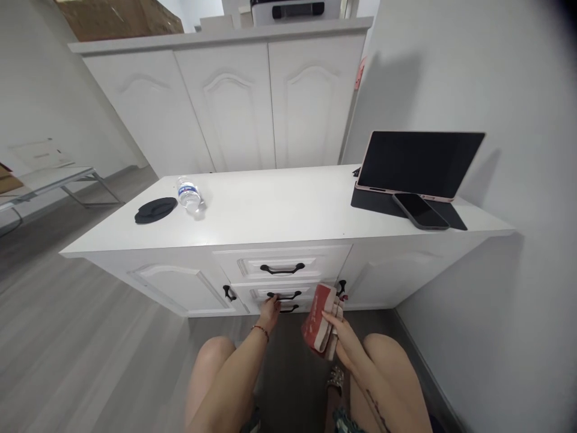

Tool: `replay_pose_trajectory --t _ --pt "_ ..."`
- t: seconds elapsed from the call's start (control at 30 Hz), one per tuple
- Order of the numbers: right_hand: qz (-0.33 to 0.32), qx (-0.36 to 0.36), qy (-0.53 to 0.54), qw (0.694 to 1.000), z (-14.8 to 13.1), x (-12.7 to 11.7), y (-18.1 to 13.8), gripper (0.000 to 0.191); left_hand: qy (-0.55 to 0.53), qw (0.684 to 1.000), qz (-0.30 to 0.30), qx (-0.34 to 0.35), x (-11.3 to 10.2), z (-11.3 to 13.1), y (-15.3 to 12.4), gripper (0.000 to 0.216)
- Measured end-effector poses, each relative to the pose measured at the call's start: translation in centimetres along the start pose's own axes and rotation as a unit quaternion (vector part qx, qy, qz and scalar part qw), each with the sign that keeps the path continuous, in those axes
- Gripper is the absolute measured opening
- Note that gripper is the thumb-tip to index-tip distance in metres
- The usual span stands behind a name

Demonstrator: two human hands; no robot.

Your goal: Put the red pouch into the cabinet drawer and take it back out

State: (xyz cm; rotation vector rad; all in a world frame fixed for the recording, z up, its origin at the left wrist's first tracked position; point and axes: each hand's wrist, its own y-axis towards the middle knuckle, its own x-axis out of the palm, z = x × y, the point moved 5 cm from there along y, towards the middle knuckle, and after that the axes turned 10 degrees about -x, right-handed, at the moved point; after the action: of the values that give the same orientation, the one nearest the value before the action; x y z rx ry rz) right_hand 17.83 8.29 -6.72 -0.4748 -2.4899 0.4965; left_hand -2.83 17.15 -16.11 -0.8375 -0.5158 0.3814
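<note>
My left hand (269, 313) is at the left end of the black drawer handle (288, 296) on the middle drawer, its fingers curled around it. That drawer sits in a white cabinet (166, 288) and looks closed. In my right hand (343, 337) is a folded red-and-cream cloth piece (321, 319), gripped by its right edge. It looks like a fabric pouch, with a small red tie near its top right corner. The cloth hangs in front of the right side of the drawers. Another black handle (283, 268) is on the top drawer, and a lower one shows below my left fingers.
On the white cabinet top lie a clear plastic bottle (189, 195) and a flat black object (155, 210) at left. A dark-screened tablet or portable monitor (419, 162) leans at right, with a phone (420, 210) before it. A wall (509, 288) stands close on the right.
</note>
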Motion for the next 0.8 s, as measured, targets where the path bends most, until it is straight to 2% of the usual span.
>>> replay_pose_trajectory --t 0.17,0.4,0.63,0.8 --pt "0.024 -0.031 0.01 0.999 -0.4 -0.2 0.2 0.045 -0.018 1.0 0.0 -0.005 0.6 -0.2 0.6 0.018" --pt "0.026 -0.019 0.031 0.999 0.0 -0.4 0.0 0.043 0.003 1.0 -0.021 -0.018 0.8 -0.3 0.1 0.02" --pt "0.025 -0.028 0.042 0.998 0.0 0.4 0.1 0.039 0.022 0.999 -0.03 -0.004 0.1 -0.9 -0.9 0.02" --pt "0.066 -0.037 0.055 0.996 -0.3 -0.1 0.4 0.039 0.039 0.998 -0.042 -0.015 -0.7 -1.5 -1.5 0.022"
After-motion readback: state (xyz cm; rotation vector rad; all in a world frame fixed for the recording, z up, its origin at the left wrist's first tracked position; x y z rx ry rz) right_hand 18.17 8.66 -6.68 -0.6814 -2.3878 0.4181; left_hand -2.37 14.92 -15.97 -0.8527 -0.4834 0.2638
